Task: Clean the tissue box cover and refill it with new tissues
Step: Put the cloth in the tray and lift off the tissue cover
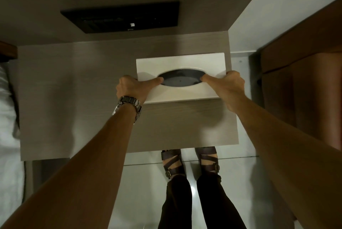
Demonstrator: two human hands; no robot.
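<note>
The white tissue box cover (181,78) sits right of centre in the frame on the worktop (74,90), long axis left-to-right. Left hand (129,88) and right hand (227,88) each clasp one short end (thumbs at the empty oval slot), equally near.
</note>
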